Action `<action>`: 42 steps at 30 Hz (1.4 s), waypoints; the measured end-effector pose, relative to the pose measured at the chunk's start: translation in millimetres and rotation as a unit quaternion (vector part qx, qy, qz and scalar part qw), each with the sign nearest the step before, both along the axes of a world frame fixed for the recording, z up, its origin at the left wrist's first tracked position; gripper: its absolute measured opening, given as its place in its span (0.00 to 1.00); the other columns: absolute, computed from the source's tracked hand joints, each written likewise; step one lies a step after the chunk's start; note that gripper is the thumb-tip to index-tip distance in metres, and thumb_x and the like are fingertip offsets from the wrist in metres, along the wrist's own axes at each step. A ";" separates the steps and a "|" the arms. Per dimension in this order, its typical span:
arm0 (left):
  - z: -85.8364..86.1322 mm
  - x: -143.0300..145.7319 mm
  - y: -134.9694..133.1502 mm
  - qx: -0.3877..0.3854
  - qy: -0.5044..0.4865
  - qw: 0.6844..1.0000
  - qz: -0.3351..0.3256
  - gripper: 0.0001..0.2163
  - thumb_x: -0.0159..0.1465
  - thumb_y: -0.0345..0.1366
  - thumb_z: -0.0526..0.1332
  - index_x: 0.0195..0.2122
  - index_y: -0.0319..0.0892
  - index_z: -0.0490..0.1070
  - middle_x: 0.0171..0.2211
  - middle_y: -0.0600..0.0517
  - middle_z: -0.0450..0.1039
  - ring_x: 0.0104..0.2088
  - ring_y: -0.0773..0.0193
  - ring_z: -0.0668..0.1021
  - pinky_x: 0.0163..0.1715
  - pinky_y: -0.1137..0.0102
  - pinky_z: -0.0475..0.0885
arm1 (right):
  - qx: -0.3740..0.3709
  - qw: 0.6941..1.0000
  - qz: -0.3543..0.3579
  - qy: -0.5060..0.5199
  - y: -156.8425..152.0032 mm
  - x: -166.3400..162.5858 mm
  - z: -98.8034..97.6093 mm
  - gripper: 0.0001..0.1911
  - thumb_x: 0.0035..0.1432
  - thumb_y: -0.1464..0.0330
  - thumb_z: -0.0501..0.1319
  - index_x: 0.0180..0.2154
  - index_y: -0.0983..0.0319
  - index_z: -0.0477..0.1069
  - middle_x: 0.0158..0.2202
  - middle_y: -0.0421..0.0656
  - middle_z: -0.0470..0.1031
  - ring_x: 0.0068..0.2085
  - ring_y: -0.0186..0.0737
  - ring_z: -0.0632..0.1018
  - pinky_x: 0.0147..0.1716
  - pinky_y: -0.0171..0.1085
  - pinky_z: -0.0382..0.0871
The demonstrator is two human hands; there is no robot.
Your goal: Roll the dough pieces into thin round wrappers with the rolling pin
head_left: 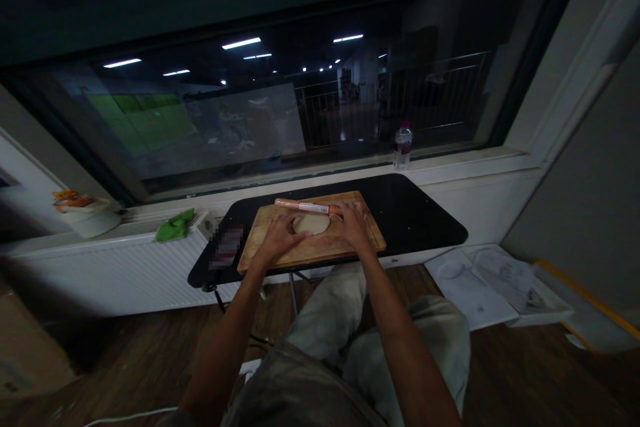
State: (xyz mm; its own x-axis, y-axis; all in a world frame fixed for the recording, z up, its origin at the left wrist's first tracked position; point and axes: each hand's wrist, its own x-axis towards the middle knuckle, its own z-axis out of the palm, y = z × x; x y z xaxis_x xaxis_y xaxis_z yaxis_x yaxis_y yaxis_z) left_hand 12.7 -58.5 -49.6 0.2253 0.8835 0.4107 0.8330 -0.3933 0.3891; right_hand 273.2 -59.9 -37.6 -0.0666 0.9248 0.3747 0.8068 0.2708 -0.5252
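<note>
A pale, flattened round of dough (312, 224) lies on a wooden cutting board (265, 255). My left hand (280, 238) curls around the left edge of the dough, its thumb pressed at the near side. Just behind the dough rests a wooden rolling pin (303, 205) with a printed label around its middle. The right end of the pin passes under the fingers of my right hand (354, 225), which are bent over it. My right thumb is close to the dough's right edge. Part of the pin's end is hidden by that hand.
The board stands on a black folding table (413, 213) against a window sill. A water bottle (403, 146) stands on the sill; a green cloth (175, 225) lies on the radiator. A blurred-out flat object (227, 247) is left of the board. White foam trays (473, 287) lie on the floor.
</note>
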 end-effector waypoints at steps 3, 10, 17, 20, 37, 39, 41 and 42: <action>1.7 -4.6 -1.0 -0.037 -0.041 0.997 -0.057 0.28 0.68 0.46 0.73 0.68 0.48 0.77 0.66 0.44 0.79 0.67 0.46 0.78 0.73 0.50 0.68 | 0.002 1.000 -0.003 -0.001 1.6 -0.5 -0.7 0.20 0.76 0.66 0.62 0.66 0.54 0.77 0.63 0.50 0.79 0.67 0.57 0.70 0.64 0.53 0.67; 9.0 0.1 -11.1 -0.057 -0.057 0.993 -0.085 0.26 0.70 0.45 0.68 0.68 0.46 0.78 0.67 0.43 0.79 0.67 0.46 0.78 0.71 0.51 0.71 | -0.006 1.000 -0.009 -0.012 0.5 -1.8 0.1 0.20 0.76 0.66 0.62 0.64 0.54 0.79 0.63 0.50 0.79 0.69 0.58 0.70 0.65 0.55 0.67; 9.3 4.1 -7.1 0.100 -0.026 0.986 0.130 0.15 0.79 0.42 0.55 0.51 0.43 0.81 0.57 0.40 0.82 0.64 0.46 0.78 0.70 0.48 0.72 | -0.026 0.999 -0.015 -0.033 -2.0 -2.6 5.1 0.20 0.76 0.63 0.63 0.64 0.53 0.79 0.64 0.50 0.79 0.69 0.58 0.71 0.67 0.57 0.66; 4.7 2.6 -2.6 0.098 -0.004 0.990 0.105 0.17 0.80 0.41 0.54 0.59 0.42 0.79 0.65 0.39 0.78 0.71 0.46 0.73 0.74 0.48 0.67 | -0.024 0.998 -0.021 -0.048 -2.7 -4.6 6.9 0.19 0.79 0.59 0.59 0.63 0.52 0.80 0.65 0.50 0.80 0.69 0.59 0.70 0.67 0.60 0.64; 38.4 22.7 -19.7 0.044 0.153 0.979 0.128 0.15 0.80 0.39 0.53 0.50 0.42 0.81 0.52 0.38 0.84 0.51 0.47 0.84 0.56 0.57 0.73 | -0.012 0.998 -0.045 -0.038 -2.9 -6.2 8.8 0.20 0.81 0.62 0.55 0.59 0.51 0.85 0.62 0.46 0.84 0.67 0.54 0.73 0.67 0.55 0.65; 41.2 24.0 -23.2 0.038 0.166 0.975 0.140 0.14 0.79 0.39 0.55 0.51 0.41 0.80 0.53 0.38 0.84 0.51 0.45 0.84 0.56 0.56 0.73 | -0.015 0.998 -0.040 -0.036 -3.7 -5.1 10.4 0.19 0.81 0.62 0.56 0.60 0.50 0.85 0.61 0.45 0.85 0.67 0.54 0.74 0.67 0.53 0.66; 42.6 24.3 -25.1 0.033 0.173 0.973 0.147 0.13 0.78 0.38 0.57 0.52 0.41 0.80 0.54 0.38 0.84 0.51 0.44 0.84 0.56 0.55 0.72 | -0.014 0.999 -0.034 -0.039 -4.9 -3.6 11.7 0.19 0.80 0.63 0.57 0.61 0.50 0.84 0.61 0.46 0.85 0.67 0.53 0.76 0.67 0.51 0.67; 43.2 24.2 -25.6 0.030 0.173 0.973 0.148 0.12 0.78 0.37 0.57 0.53 0.41 0.80 0.54 0.38 0.84 0.52 0.44 0.84 0.57 0.55 0.72 | -0.014 0.999 -0.031 -0.040 -5.5 -2.8 12.0 0.19 0.80 0.63 0.57 0.61 0.50 0.84 0.61 0.46 0.85 0.66 0.53 0.76 0.67 0.50 0.67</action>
